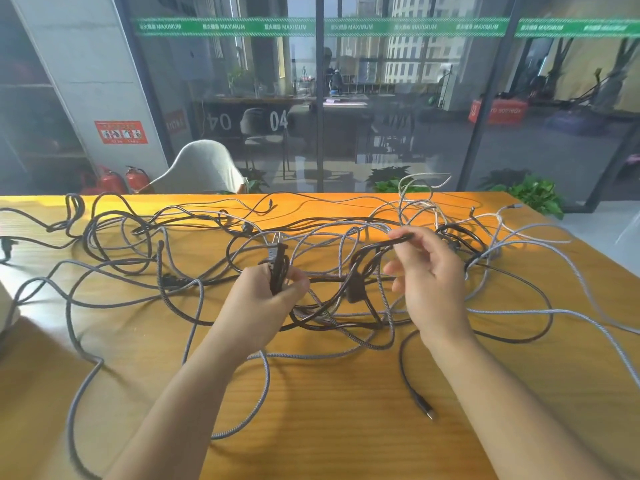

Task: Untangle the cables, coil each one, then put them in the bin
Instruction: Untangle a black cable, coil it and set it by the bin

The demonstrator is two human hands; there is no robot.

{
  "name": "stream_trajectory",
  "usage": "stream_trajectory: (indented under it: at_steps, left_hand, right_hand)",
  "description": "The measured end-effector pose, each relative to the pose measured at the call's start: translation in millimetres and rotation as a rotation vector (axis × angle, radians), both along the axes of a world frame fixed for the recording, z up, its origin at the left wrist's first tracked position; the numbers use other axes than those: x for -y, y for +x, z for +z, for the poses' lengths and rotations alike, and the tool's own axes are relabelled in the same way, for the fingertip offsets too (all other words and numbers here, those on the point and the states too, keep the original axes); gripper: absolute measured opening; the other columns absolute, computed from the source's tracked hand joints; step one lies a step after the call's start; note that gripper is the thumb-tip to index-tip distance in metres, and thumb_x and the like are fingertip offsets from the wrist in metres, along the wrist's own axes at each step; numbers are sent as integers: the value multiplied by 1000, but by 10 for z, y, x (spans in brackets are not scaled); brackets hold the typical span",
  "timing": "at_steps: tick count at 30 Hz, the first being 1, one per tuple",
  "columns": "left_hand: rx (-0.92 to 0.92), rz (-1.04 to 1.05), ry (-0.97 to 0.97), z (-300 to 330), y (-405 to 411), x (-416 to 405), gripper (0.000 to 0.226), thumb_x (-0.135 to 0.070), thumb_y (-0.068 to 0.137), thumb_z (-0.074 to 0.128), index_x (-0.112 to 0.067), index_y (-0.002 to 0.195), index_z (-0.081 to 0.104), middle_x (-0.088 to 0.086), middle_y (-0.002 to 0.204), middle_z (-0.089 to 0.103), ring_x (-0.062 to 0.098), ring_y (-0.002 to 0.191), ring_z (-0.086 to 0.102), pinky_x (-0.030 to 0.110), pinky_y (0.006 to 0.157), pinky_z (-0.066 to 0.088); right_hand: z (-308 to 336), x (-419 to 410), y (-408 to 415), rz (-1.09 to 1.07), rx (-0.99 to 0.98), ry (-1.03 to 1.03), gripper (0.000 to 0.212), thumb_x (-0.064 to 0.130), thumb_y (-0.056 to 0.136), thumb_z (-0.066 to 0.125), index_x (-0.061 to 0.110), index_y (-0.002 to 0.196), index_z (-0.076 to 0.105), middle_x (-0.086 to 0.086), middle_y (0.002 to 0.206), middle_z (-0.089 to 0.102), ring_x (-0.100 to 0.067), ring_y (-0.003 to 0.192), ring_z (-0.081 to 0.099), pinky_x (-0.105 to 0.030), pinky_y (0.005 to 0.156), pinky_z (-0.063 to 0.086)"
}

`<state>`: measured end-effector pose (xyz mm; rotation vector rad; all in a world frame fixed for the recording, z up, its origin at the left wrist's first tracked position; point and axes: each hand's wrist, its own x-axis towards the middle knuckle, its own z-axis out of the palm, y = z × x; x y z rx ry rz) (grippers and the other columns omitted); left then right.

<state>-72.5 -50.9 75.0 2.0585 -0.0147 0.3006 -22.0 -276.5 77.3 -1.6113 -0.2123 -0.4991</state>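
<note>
Gripping a short folded bundle of black cable (277, 268) with its plug end sticking up, your left hand (266, 296) had fingers and thumb curled round it, raised just above the wooden table (346, 427). Your right hand (429, 278) pinched a bent length of the same black cable at its top between thumb and forefinger, other fingers loosely spread below. Between the two grips the black cable sagged in loops, a blurred dark lump on it, possibly a tie or connector, can't tell. Under both hands lay the main tangle (346, 317) of black and grey braided cables, touching and crossing each other. Left of your left grip, more grey and black loops (121, 237) sprawled to the table edge. Right of your right grip, pale grey cables (519, 237) spread wide, some arching up at the far edge. Nearer you than the right grip, one dark cable end with connector (427, 412) lay alone on the wood.
</note>
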Motion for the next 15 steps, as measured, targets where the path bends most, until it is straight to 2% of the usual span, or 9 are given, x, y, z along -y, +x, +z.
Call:
stream_trajectory:
  at_steps: [2, 5, 9, 10, 12, 15]
  left_hand:
    - [1, 32, -16, 6, -2, -6, 16, -29, 101, 66, -18, 90, 70, -9, 48, 38, 12, 46, 31, 19, 44, 31]
    - [23, 98, -48, 2, 15, -15, 17, -26, 101, 66, -17, 88, 70, -10, 44, 36, 7, 40, 29, 15, 42, 30]
    - [79, 179, -72, 22, 16, -2, 13, -26, 101, 66, -21, 90, 70, -11, 43, 37, 6, 37, 32, 14, 40, 30]
    - [91, 194, -78, 26, 15, -10, 13, -26, 101, 66, -21, 91, 70, -12, 41, 38, 7, 36, 33, 14, 40, 30]
    - [108, 224, -81, 25, 16, -42, 12, -26, 101, 66, -21, 91, 70, -12, 39, 38, 7, 35, 32, 14, 39, 30]
    - [124, 250, -62, 13, 17, -83, 11, -27, 101, 67, -25, 91, 70, -11, 40, 39, 7, 38, 31, 16, 41, 30]
  right_hand:
    - [48, 32, 14, 35, -143, 197, 16, 15, 107, 55, 17, 104, 70, 5, 95, 71, -13, 73, 71, -26, 54, 55]
    - [66, 74, 70, 124, -306, 365, 13, 12, 108, 54, 17, 104, 66, 0, 102, 70, -13, 76, 72, -28, 57, 58]
    - [79, 114, 109, 370, -446, 728, 16, 8, 105, 53, 17, 99, 65, 0, 89, 70, -12, 63, 62, -23, 52, 51]
    - [84, 141, 118, 451, -441, 697, 17, 7, 104, 49, 15, 98, 63, 0, 87, 67, -12, 59, 57, -22, 51, 47]
    - [91, 238, 140, 573, -386, 471, 17, 5, 97, 43, 8, 91, 58, -2, 87, 60, -14, 59, 48, -25, 53, 43]
    - [131, 376, 108, 698, -254, 149, 20, 17, 83, 42, 6, 73, 55, -6, 86, 54, -19, 67, 44, -29, 60, 45]
